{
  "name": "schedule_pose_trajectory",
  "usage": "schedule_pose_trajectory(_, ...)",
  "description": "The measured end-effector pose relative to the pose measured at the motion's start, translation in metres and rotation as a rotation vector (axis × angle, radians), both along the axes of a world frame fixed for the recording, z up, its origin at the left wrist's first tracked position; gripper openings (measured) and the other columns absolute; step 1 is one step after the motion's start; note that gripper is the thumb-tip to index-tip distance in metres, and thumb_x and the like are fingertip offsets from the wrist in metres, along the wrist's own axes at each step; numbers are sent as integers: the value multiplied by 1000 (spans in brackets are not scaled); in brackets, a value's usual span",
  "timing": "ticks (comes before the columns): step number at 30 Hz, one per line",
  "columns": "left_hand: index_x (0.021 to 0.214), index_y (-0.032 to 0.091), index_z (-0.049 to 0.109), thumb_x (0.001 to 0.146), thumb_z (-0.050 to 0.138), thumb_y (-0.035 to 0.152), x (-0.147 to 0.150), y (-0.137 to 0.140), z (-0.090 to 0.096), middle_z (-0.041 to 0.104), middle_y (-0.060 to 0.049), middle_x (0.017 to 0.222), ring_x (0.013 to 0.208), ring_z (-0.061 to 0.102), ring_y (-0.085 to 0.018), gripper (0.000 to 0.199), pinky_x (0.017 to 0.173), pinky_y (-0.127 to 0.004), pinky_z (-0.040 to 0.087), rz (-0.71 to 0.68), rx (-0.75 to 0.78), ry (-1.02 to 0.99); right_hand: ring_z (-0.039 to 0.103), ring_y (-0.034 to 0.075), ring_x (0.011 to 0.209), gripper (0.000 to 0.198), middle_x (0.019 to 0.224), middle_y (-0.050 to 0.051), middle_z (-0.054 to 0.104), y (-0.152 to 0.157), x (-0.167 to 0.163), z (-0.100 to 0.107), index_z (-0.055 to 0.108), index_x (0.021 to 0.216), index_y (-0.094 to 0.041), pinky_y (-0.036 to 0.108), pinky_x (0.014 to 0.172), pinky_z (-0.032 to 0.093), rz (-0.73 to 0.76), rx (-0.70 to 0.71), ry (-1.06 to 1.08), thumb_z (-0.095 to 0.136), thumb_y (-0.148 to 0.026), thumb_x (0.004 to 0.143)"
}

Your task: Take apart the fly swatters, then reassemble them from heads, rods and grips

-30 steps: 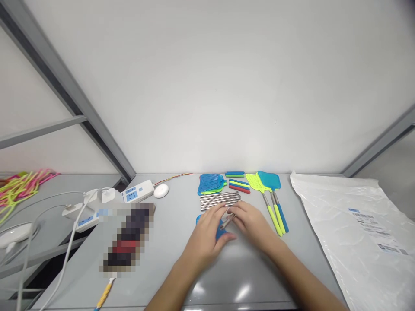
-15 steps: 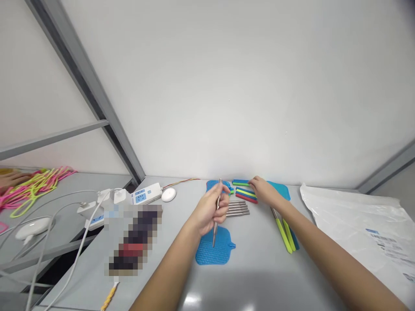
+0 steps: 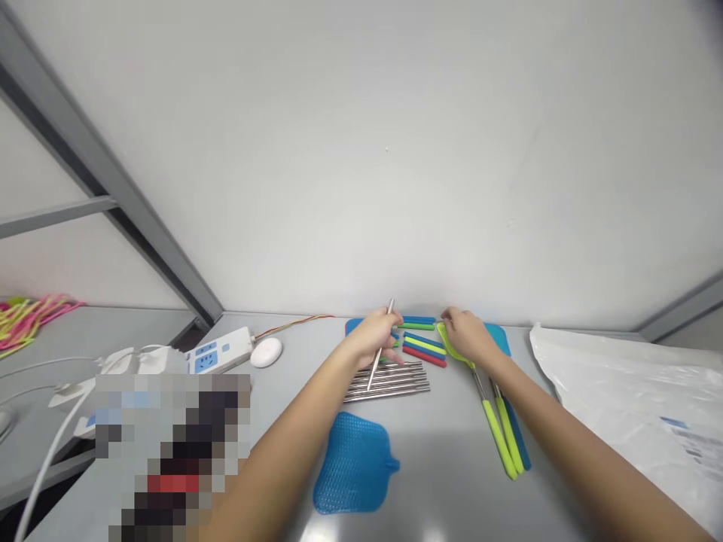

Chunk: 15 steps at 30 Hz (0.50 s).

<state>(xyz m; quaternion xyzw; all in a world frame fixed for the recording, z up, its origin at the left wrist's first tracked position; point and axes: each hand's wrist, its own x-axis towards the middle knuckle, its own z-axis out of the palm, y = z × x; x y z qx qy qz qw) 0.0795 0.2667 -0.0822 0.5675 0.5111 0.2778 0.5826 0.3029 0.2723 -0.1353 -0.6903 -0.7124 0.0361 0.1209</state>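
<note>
My left hand [image 3: 376, 339] holds a thin metal rod [image 3: 382, 354] aslant, its lower end above a row of several similar metal rods [image 3: 410, 386]. Its fingertips are partly spread. My right hand [image 3: 463, 331], fingers bent together, is over a yellow-green fly swatter head [image 3: 445, 340]; I cannot make out what its fingertips hold. Short coloured handles in blue, yellow-green and red [image 3: 423, 348] lie between my hands. Beneath my right forearm are swatters with yellow-green handles [image 3: 500, 439]. Nearest me lies a blue swatter head [image 3: 355, 470].
A white plastic mailing bag [image 3: 626, 384] covers the right side of the table. At left lie a power strip [image 3: 219, 352], a white oval device [image 3: 266, 351], cables and a blurred-out object. Pink and yellow cords [image 3: 39, 320] are farther left. A wall stands behind.
My left hand has come over the row of rods, still holding its rod, and its fingers have loosened. My right hand stays near the far edge. The view has shifted right.
</note>
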Motion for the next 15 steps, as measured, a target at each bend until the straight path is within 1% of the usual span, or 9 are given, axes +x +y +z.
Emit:
schedule_pose_trajectory(3, 96, 16, 55, 76, 54, 29, 20, 33, -9, 52, -2, 71, 46, 43, -9, 24, 42, -25, 49, -12, 45, 148, 56, 25, 98, 28, 100, 11, 66, 2, -1, -6, 57, 108, -17, 34, 80, 34, -31, -36, 23, 35, -21, 90)
schedule_pose_trajectory(6, 97, 14, 58, 72, 58, 26, 31, 50, -19, 56, -5, 73, 51, 53, -14, 28, 41, -25, 46, -56, 78, 290, 54, 25, 102, 26, 103, 10, 65, 5, -6, -12, 55, 106, -19, 36, 84, 31, -47, -42, 51, 37, -20, 88)
schedule_pose_trajectory(11, 108, 14, 57, 73, 56, 30, 38, 55, -26, 64, -13, 87, 54, 60, -19, 38, 43, -28, 47, -115, 157, 477, 53, 23, 102, 25, 105, 9, 64, 8, -12, -14, 52, 106, -19, 36, 85, 28, -62, -28, 95, 36, -20, 87)
schedule_pose_trajectory(15, 109, 13, 56, 78, 50, 33, 40, 51, -27, 64, -19, 99, 54, 61, -22, 37, 43, -31, 46, -152, 247, 588, 52, 23, 102, 25, 104, 9, 63, 5, -17, -13, 52, 106, -19, 35, 84, 28, -58, 1, 101, 37, -19, 86)
